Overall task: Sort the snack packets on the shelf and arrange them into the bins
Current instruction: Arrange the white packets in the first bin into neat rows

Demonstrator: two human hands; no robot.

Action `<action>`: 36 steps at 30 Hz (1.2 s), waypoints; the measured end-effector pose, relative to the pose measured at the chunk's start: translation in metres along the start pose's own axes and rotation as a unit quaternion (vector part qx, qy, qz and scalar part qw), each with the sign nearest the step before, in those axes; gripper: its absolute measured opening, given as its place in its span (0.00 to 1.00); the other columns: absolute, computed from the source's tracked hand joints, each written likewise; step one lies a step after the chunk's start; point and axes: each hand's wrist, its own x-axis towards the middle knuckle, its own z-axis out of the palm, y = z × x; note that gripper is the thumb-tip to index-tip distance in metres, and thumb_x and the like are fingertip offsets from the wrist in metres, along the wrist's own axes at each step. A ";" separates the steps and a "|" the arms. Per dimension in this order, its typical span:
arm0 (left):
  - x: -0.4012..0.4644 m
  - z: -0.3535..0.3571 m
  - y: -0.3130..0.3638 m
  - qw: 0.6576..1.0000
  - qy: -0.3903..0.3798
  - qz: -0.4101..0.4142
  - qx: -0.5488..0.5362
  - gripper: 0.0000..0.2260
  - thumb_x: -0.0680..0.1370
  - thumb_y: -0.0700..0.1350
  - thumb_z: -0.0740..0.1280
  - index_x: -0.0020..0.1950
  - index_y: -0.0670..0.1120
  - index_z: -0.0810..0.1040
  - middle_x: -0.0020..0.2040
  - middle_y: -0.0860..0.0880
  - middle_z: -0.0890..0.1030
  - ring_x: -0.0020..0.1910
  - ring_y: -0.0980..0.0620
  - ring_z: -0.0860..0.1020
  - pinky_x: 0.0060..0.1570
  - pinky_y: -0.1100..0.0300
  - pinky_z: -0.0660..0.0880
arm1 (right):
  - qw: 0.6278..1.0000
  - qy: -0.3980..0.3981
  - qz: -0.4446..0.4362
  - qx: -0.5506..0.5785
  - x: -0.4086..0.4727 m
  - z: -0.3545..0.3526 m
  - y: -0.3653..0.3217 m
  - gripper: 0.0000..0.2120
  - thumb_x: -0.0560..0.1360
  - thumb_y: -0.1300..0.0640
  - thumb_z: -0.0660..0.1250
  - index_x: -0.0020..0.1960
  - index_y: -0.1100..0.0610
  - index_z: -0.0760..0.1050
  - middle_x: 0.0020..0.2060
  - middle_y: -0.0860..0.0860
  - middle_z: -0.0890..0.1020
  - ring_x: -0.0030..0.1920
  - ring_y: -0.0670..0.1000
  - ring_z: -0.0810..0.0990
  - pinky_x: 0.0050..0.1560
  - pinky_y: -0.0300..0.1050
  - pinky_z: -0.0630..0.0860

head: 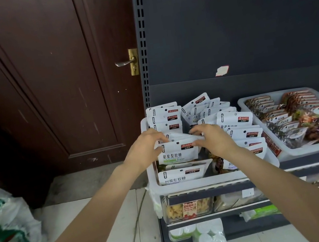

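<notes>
Location: dark shelf unit [269, 174] beside a brown door [43, 87]; two white bins stand side by side on the shelf.
Left bin [196, 181]: holds white snack packets [236, 120] in two rough rows, most standing on edge, several leaning at odd angles.
Right bin [315, 148]: dark-printed packets [293, 117] in two fairly even overlapping rows; appears settled.
Left hand [145, 148]: fingers curled over the top left edge of one white packet [177, 152] in the left row, pinching it.
Right hand [213, 139]: fingers curled over the top right edge of the same packet, gripping it.
Item position: the held packet stands upright inside the left bin, in front of others of its kind.
Progress: judged well advanced; nearly all visible packets sit in bins.
Outstanding: the right row of the left bin looks untidy, and one packet [182, 175] at the front lies lower and tilted; straightening is likely still due.
</notes>
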 end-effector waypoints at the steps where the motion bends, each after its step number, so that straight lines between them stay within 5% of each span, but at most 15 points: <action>1: 0.002 0.001 0.002 1.000 0.011 0.002 0.000 0.10 0.76 0.40 0.68 0.56 0.48 0.80 0.58 0.51 0.75 0.59 0.52 0.73 0.60 0.59 0.70 | 1.000 0.015 0.016 -0.011 0.000 0.000 0.000 0.13 0.74 0.56 0.69 0.58 0.52 0.78 0.55 0.51 0.81 0.55 0.53 0.78 0.52 0.46 0.74; 6: -0.004 -0.001 0.008 0.997 0.047 0.023 -0.057 0.09 0.74 0.45 0.71 0.54 0.49 0.80 0.51 0.55 0.74 0.52 0.59 0.71 0.57 0.66 0.67 | 0.998 0.031 0.020 -0.055 0.003 -0.002 -0.009 0.09 0.76 0.54 0.68 0.55 0.51 0.80 0.51 0.52 0.82 0.51 0.53 0.78 0.45 0.43 0.71; 11: -0.021 -0.004 0.011 0.987 -0.089 -0.037 -0.131 0.14 0.70 0.50 0.75 0.54 0.52 0.80 0.46 0.56 0.80 0.44 0.61 0.77 0.44 0.74 0.71 | 0.999 -0.018 -0.016 0.048 -0.002 -0.005 -0.002 0.13 0.77 0.55 0.66 0.60 0.55 0.78 0.56 0.52 0.80 0.49 0.48 0.74 0.50 0.42 0.69; 15: -0.027 0.004 0.013 0.998 -0.037 -0.046 -0.009 0.03 0.76 0.45 0.69 0.48 0.49 0.81 0.40 0.53 0.80 0.44 0.51 0.79 0.47 0.57 0.76 | 0.987 -0.089 -0.023 0.133 -0.015 -0.007 0.004 0.20 0.76 0.47 0.65 0.67 0.50 0.72 0.60 0.47 0.77 0.57 0.47 0.75 0.60 0.44 0.71; 19: -0.023 0.009 0.029 0.993 0.034 -0.101 0.039 0.06 0.79 0.44 0.64 0.48 0.47 0.81 0.44 0.48 0.82 0.44 0.48 0.79 0.44 0.53 0.76 | 0.984 -0.151 -0.042 0.085 -0.022 -0.005 0.010 0.32 0.70 0.46 0.73 0.70 0.49 0.67 0.60 0.46 0.72 0.61 0.47 0.72 0.62 0.46 0.70; 23: -0.015 0.007 0.038 0.980 0.134 -0.144 -0.036 0.06 0.78 0.40 0.64 0.48 0.45 0.81 0.42 0.46 0.82 0.39 0.48 0.81 0.46 0.50 0.79 | 0.994 -0.073 -0.060 0.052 -0.017 -0.005 0.007 0.19 0.74 0.60 0.70 0.64 0.55 0.74 0.57 0.51 0.80 0.56 0.51 0.77 0.57 0.46 0.74; 27: -0.021 0.013 0.047 0.970 0.158 -0.171 -0.061 0.13 0.76 0.41 0.69 0.59 0.45 0.73 0.52 0.48 0.75 0.49 0.50 0.76 0.52 0.55 0.75 | 0.999 -0.010 -0.052 0.001 -0.014 -0.005 0.002 0.06 0.77 0.58 0.65 0.53 0.55 0.79 0.44 0.52 0.79 0.51 0.56 0.78 0.48 0.49 0.75; 30: -0.035 0.020 0.041 0.968 0.140 -0.200 -0.055 0.15 0.75 0.43 0.71 0.57 0.45 0.68 0.53 0.49 0.72 0.50 0.49 0.75 0.52 0.54 0.74 | 0.999 0.010 -0.043 0.003 -0.009 -0.005 0.000 0.09 0.79 0.54 0.62 0.52 0.56 0.79 0.46 0.54 0.81 0.49 0.56 0.79 0.48 0.50 0.77; 33: -0.044 0.025 0.039 0.971 0.103 -0.209 -0.047 0.06 0.76 0.49 0.69 0.47 0.48 0.75 0.48 0.51 0.78 0.49 0.50 0.77 0.48 0.56 0.74 | 0.999 0.021 -0.036 -0.021 -0.003 -0.008 0.002 0.10 0.80 0.54 0.60 0.53 0.55 0.79 0.49 0.53 0.81 0.49 0.55 0.79 0.46 0.48 0.76; 36: -0.048 0.027 0.045 0.976 0.088 -0.185 -0.075 0.11 0.75 0.57 0.68 0.44 0.50 0.79 0.43 0.55 0.80 0.44 0.57 0.78 0.41 0.63 0.72 | 1.000 0.016 -0.023 -0.014 0.005 -0.008 0.007 0.10 0.80 0.57 0.61 0.57 0.52 0.79 0.51 0.52 0.81 0.50 0.54 0.78 0.44 0.47 0.74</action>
